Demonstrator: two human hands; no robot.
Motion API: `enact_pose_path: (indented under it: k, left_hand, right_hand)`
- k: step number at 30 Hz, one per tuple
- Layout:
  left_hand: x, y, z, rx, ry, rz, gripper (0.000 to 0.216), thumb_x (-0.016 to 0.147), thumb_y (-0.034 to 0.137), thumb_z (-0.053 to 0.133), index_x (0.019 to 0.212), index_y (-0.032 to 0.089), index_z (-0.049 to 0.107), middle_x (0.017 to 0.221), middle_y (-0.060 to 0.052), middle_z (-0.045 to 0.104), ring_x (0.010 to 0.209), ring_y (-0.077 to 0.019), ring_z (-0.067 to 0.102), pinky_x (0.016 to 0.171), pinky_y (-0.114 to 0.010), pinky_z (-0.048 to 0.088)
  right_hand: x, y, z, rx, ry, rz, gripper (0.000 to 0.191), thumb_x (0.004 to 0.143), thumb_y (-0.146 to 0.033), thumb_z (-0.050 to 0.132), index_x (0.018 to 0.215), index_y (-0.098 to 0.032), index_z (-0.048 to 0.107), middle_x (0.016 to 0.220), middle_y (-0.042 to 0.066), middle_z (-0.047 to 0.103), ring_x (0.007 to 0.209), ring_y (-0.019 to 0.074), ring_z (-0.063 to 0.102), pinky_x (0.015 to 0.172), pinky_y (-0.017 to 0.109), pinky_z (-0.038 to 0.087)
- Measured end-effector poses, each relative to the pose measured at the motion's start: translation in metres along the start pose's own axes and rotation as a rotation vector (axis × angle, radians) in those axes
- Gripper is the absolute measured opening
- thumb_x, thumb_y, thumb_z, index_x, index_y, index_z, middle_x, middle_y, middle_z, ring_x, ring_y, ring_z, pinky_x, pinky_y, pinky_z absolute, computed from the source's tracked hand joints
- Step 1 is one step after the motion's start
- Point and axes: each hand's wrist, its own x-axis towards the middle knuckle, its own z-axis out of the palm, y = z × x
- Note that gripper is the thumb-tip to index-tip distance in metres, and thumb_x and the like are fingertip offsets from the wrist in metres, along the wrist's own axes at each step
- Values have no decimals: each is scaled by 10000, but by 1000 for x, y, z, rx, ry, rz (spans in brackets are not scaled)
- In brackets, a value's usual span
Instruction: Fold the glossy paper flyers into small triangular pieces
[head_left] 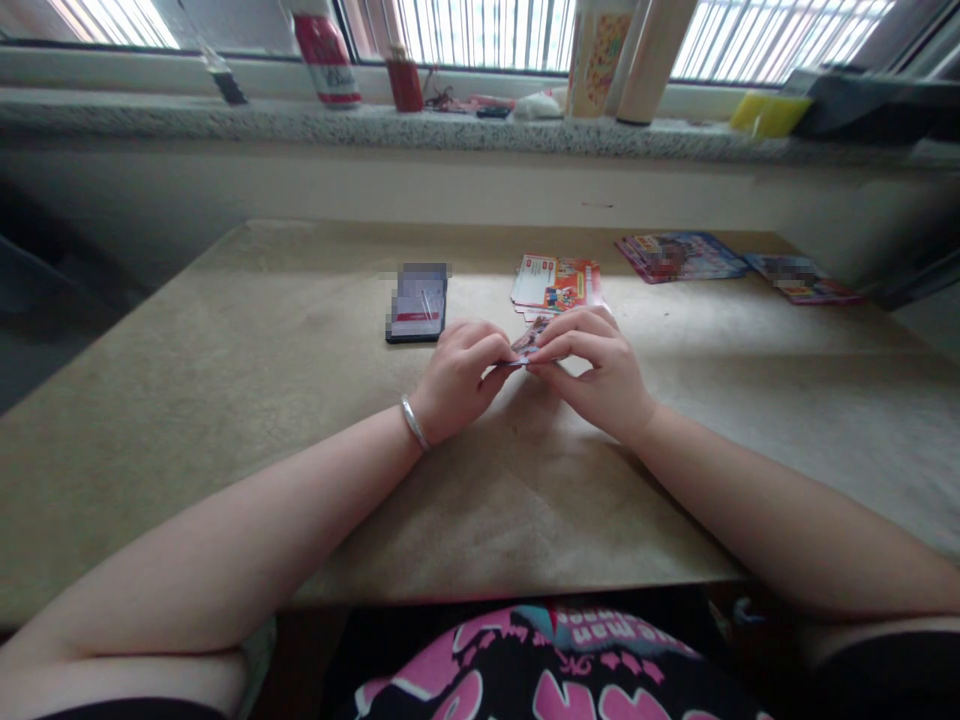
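My left hand (466, 378) and my right hand (596, 368) meet over the middle of the table. Both pinch a thin, colourful printed piece (531, 338) between thumbs and fingers, one at each side. It is tilted, and the fingers cover much of it; whether it is a card or a packet I cannot tell. Just beyond my right hand lies a loose pile of printed cards (559, 282), white and orange-red on top. A dark phone (418, 302) lies flat beyond my left hand, its screen partly blurred. My left wrist wears a silver bracelet.
Glossy printed packets (682, 257) are stacked at the table's back right, with more packets (804, 278) beside them. Behind the table (187, 400), a speckled windowsill (262, 125) carries a red-and-white bottle (328, 60), a small red bottle (405, 80), tall containers and a yellow item (770, 113).
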Motion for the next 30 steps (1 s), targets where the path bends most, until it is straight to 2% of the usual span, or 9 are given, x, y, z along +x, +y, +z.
enact_pose_path:
  k: [5, 9, 16, 21, 30]
  left_hand:
    - [0, 0, 0, -115, 5, -2, 108, 905, 191, 551, 798, 183, 542, 801, -18, 564, 743, -134, 536, 688, -266, 445]
    - [0, -2, 0, -129, 24, -23, 125, 917, 221, 553, 798, 189, 536, 812, -17, 565, 752, -132, 533, 687, -266, 450]
    - [-1, -3, 1, -26, 15, -19, 136, 914, 248, 552, 790, 191, 543, 808, -18, 598, 754, -140, 545, 707, -282, 434]
    - [0, 0, -1, 136, -68, -4, 95, 888, 282, 571, 835, 203, 569, 813, -10, 632, 782, -161, 558, 768, -309, 412]
    - [0, 0, -1, 90, -15, -37, 195, 911, 312, 559, 752, 200, 566, 790, -6, 653, 752, -148, 568, 758, -303, 404]
  right_hand:
    - [0, 2, 0, 2, 6, -3, 73, 804, -253, 716, 740, -272, 687, 765, -8, 694, 789, 168, 616, 808, 380, 473]
    - [0, 2, -1, -17, -31, 15, 30, 817, -272, 696, 799, -261, 676, 813, 0, 716, 848, 183, 629, 865, 397, 472]
    - [0, 2, -4, -28, -53, -4, 69, 826, -229, 671, 766, -263, 661, 824, -5, 731, 902, 197, 622, 900, 410, 475]
    - [0, 1, -3, -99, -85, -25, 67, 825, -272, 689, 760, -286, 675, 824, -31, 736, 965, 205, 616, 927, 421, 456]
    - [-2, 2, -1, -97, -63, -13, 39, 830, -262, 670, 794, -267, 656, 857, -1, 718, 916, 190, 622, 908, 400, 472]
